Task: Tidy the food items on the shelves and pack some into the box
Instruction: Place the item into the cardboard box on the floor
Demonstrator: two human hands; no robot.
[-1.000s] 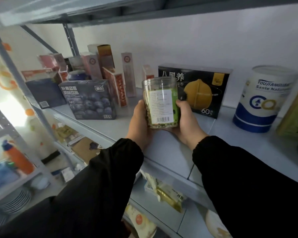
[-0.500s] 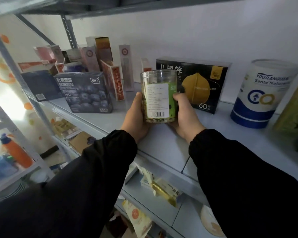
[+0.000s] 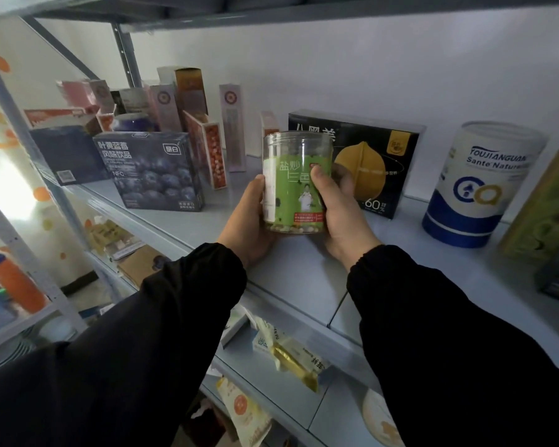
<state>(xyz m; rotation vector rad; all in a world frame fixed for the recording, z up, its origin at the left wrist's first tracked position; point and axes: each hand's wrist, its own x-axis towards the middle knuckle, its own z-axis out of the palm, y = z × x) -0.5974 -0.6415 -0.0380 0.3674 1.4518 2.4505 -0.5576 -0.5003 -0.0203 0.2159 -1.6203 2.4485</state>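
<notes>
Risk: the jar (image 3: 296, 182) could have slipped or tipped, as I judge it, since it is smooth clear plastic held only by its sides.
Cause: a loosened grip on one side while the jar was turned or set down; a push further back could also have knocked the black box (image 3: 373, 156) just behind it.
Second risk: setting it down too near the front edge of the shelf (image 3: 304, 272) might have let it fall to the lower shelves.
Jar and fingers: the jar stood upright between the two hands, its green label facing the camera. The fingers (image 3: 317, 179) wrapped its sides.
Left hand: the left hand (image 3: 250, 224) curled round the jar's left side, thumb up along the wall and palm low by the base.
Right hand: the right hand (image 3: 339, 217) gripped the right side, thumb pressed across the label.
Jar's place: low over the middle of the shelf; whether its base touched the shelf could not be told.
Neighbours: a blueberry box (image 3: 152, 171) stood well beyond the left hand and a tall canister (image 3: 478, 185) well beyond the right.
</notes>
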